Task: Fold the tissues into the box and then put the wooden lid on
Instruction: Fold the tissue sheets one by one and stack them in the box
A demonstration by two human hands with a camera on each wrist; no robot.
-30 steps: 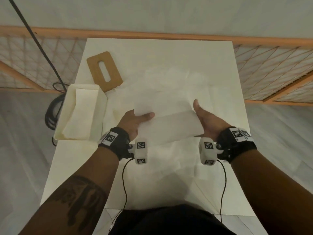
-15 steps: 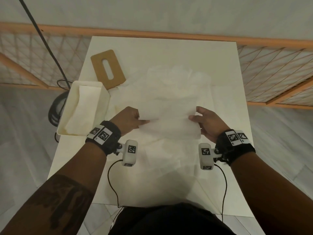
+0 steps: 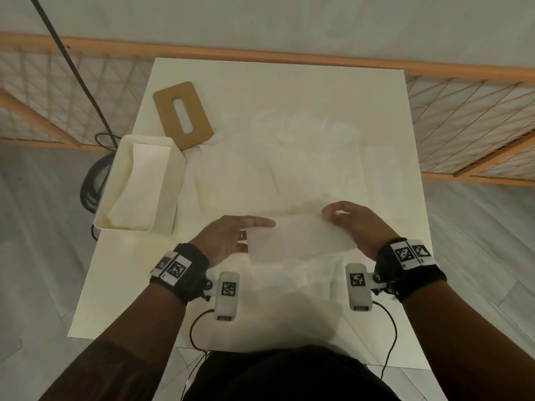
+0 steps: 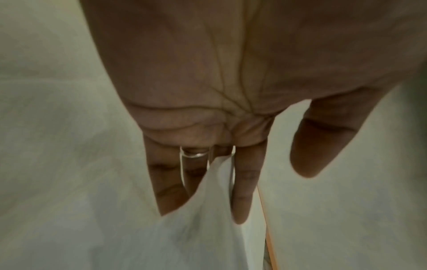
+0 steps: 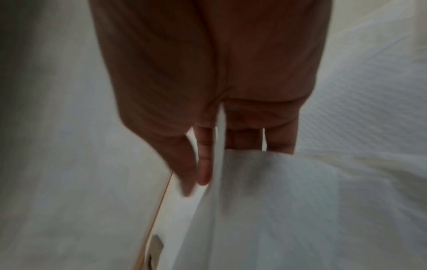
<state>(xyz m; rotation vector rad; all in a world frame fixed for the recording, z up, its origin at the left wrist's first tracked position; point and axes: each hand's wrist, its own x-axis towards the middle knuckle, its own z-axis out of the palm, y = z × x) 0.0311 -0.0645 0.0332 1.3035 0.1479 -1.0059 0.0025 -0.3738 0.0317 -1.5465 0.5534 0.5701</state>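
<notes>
A white table (image 3: 289,82) fills the view from above, much of it covered by loose, unfolded tissues (image 3: 304,157) that blend into its surface. At its left edge stands an open white box (image 3: 173,180) with a few folded tissues already lying inside. Just behind the box, the wooden lid (image 3: 182,114) lies flat on the table, slot upward, not yet fitted.

Near the front, two hands hold one folded tissue (image 3: 298,241) stretched between them, just above the loose sheets. The left hand (image 3: 228,238) grips its left end: the wrist view shows the paper caught between nearly straight fingers (image 4: 242,182). The right hand (image 3: 359,227) grips the right end, fingers curled over the top edge; its wrist view shows the sheet passing between the fingers (image 5: 203,160).

Likely risks from here:
- The thin paper could tear if the hands pull apart too hard.
- The fold could fall open during the carry to the box, as the left grip looks light.
- A sheet from the pile below could cling and be dragged along.
- The tissue could catch on the box wall and crumple, leaving a heap that stops the lid sitting flat.
</notes>
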